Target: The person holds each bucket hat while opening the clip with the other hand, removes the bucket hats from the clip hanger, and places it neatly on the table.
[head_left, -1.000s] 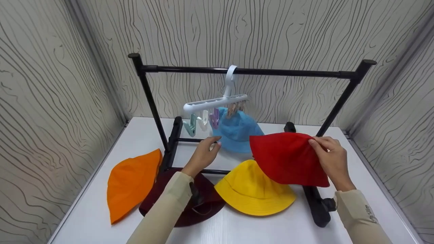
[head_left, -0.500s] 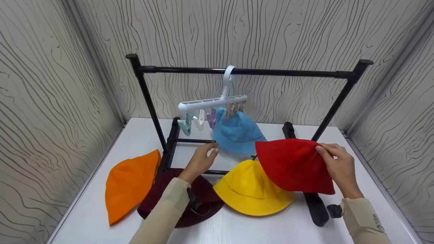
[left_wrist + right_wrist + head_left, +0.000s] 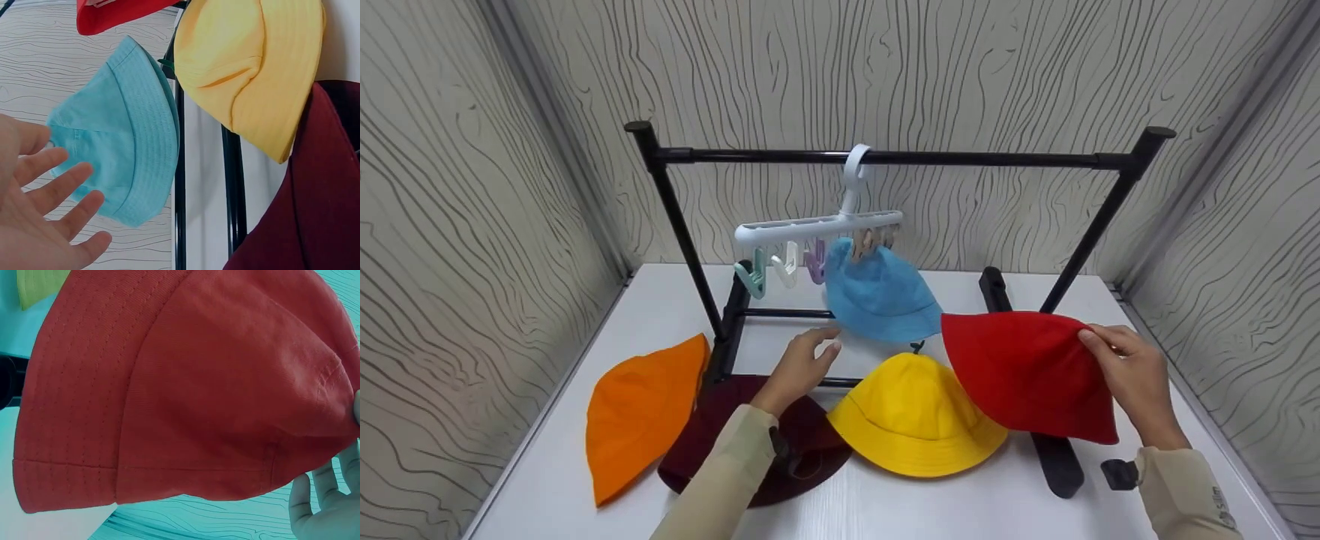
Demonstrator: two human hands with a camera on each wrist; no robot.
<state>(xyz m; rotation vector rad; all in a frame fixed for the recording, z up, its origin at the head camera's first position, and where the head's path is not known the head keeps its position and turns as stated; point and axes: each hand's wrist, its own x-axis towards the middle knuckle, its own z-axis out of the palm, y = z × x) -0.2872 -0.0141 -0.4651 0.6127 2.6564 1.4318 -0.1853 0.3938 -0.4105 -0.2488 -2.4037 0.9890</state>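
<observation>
My right hand [image 3: 1136, 382] pinches the crown of a red bucket hat [image 3: 1027, 371] between thumb and fingers, holding it up on the right with the brim toward the left. A light blue bucket hat [image 3: 881, 296] hangs by its crown from beige clips [image 3: 870, 241] on a pale hanger [image 3: 810, 227]. Below this hanger is my left hand [image 3: 799, 367], holding nothing; the left wrist view shows its fingers [image 3: 67, 191] spread in front of the blue hat. Green [image 3: 754, 274], white [image 3: 786, 265] and purple clips [image 3: 815, 262] dangle from the hanger's left half.
The hanger hooks over a black rack's top bar [image 3: 960, 159]. On the white table [image 3: 900, 510] lie a yellow hat [image 3: 919, 420], a maroon hat [image 3: 802, 472] partly behind my left forearm, and an orange hat [image 3: 641, 412]. Patterned walls [image 3: 780, 67] enclose the table.
My right hand has moved right and down with the red hat. The left hand has drawn slightly down and left, away from the clips. The hanger's left end has swung left.
</observation>
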